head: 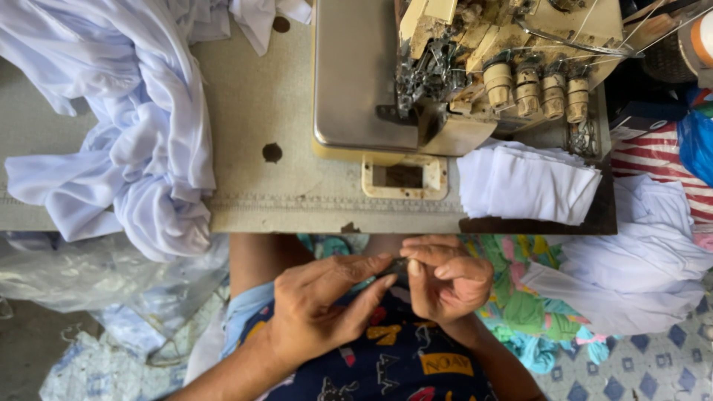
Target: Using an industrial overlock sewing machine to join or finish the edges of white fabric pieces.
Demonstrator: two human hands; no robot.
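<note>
My left hand (323, 301) and my right hand (445, 278) meet over my lap, below the table's front edge. Their fingertips pinch together around a small dark object (397, 266); what it is cannot be made out. Both hands are clear of the sewing machine (460, 67), which stands on the grey table (260, 200) above them. A stack of folded white fabric pieces (527, 182) lies on the table just right of the machine's plate. A heap of pale lilac-white cloth (141, 134) drapes over the table's left side and hangs off its edge.
More white cloth (639, 260) is piled at the right over striped fabric (661, 160). Clear plastic sheeting (96, 278) lies on the floor at the left. Colourful green and patterned fabric (520, 304) sits beside my right knee. Patterned floor tiles (646, 364) show at lower right.
</note>
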